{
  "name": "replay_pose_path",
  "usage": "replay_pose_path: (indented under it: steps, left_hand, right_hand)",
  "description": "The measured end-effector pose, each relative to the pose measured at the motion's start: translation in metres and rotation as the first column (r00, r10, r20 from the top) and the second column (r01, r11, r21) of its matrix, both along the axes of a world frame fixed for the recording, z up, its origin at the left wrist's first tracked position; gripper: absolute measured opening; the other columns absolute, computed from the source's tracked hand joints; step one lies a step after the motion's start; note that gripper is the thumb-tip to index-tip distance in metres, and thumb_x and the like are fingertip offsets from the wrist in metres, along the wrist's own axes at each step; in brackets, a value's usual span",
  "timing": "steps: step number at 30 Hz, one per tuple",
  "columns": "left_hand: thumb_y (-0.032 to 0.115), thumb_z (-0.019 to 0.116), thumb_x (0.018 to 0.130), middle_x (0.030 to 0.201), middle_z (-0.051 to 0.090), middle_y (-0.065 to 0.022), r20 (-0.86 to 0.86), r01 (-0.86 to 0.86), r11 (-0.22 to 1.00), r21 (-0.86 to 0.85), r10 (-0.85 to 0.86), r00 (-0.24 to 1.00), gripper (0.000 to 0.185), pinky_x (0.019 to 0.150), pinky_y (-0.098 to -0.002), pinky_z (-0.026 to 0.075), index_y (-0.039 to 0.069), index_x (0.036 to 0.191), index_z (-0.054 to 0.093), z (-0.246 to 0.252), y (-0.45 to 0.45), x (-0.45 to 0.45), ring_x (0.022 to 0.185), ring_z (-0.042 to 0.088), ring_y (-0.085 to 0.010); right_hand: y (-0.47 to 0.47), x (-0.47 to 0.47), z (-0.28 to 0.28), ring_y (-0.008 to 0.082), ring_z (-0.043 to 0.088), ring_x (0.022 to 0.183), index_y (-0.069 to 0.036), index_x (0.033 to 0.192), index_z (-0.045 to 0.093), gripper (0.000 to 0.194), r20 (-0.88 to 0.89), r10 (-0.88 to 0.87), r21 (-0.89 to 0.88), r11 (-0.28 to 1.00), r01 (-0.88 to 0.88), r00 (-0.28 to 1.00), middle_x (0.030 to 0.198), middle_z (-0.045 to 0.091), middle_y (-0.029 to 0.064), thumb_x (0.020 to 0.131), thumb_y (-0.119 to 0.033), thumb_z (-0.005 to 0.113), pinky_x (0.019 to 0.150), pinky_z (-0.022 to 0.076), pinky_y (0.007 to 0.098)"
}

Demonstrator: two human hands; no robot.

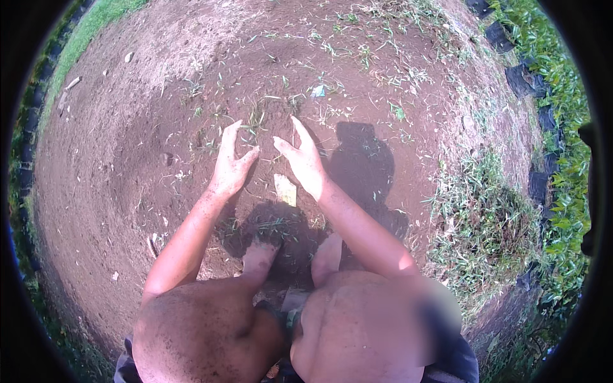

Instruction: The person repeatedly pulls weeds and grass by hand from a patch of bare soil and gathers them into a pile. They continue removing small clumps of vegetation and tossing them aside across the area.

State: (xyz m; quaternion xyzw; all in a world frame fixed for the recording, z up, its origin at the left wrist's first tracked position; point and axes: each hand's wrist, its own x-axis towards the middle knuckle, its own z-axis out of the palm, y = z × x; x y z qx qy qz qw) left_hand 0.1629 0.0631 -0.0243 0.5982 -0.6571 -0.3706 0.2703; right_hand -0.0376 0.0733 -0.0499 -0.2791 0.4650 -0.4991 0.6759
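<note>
Both bare hands reach forward over brown soil, palms facing each other with a gap between them. My left hand (233,163) has its thumb and fingers apart and holds nothing that I can see. Opposite it, my right hand (302,160) is spread the same way, its fingertips near the soil. A tuft of grass (257,117) lies just beyond the gap. Closer to my feet, a pale yellowish flat piece (286,190) rests on the ground, its material unclear. Soil with loose grass blades (273,225) covers the ground before my bent knees.
A large heap of pulled grass (483,230) lies at the right. Black plant bags (522,81) with leafy plants line the right edge. Ahead is a small light-blue scrap (318,91). Green grass (91,33) borders the soil at upper left, and a stone (129,57) lies nearby.
</note>
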Motion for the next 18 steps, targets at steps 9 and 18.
replay_pose_path:
  steps: [9, 18]
  left_hand:
    - [-0.004, 0.044, 0.096, 0.140, 0.069, -0.0111, -0.119, 0.070, 0.997, 0.023, -0.066, 0.991, 0.051, 0.120, -0.0399, 0.042, 0.006, 0.141, 0.064, 0.039, -0.046, 0.104, 0.136, 0.060, -0.0231]
    - [0.035, 0.060, 0.106, 0.163, 0.039, -0.0249, 0.416, -0.151, 0.985, 0.087, 0.102, 0.904, 0.063, 0.126, -0.0474, 0.036, 0.017, 0.163, 0.040, -0.064, -0.134, 0.137, 0.152, 0.040, -0.0404]
  right_hand:
    - [-0.055, -0.064, 0.106, 0.0333, 0.060, 0.139, 0.003, 0.140, 0.063, 0.044, -0.889, 0.013, -0.129, 0.952, -0.279, 0.457, 0.149, 0.062, 0.0226, 0.099, -0.012, 0.065, 0.116, 0.0460, 0.0401]
    - [-0.175, 0.002, 0.141, 0.0343, 0.063, 0.134, -0.010, 0.148, 0.059, 0.049, -0.897, 0.195, 0.430, 0.594, -0.680, -0.397, 0.145, 0.064, 0.0195, 0.101, -0.025, 0.063, 0.115, 0.0501, 0.0451]
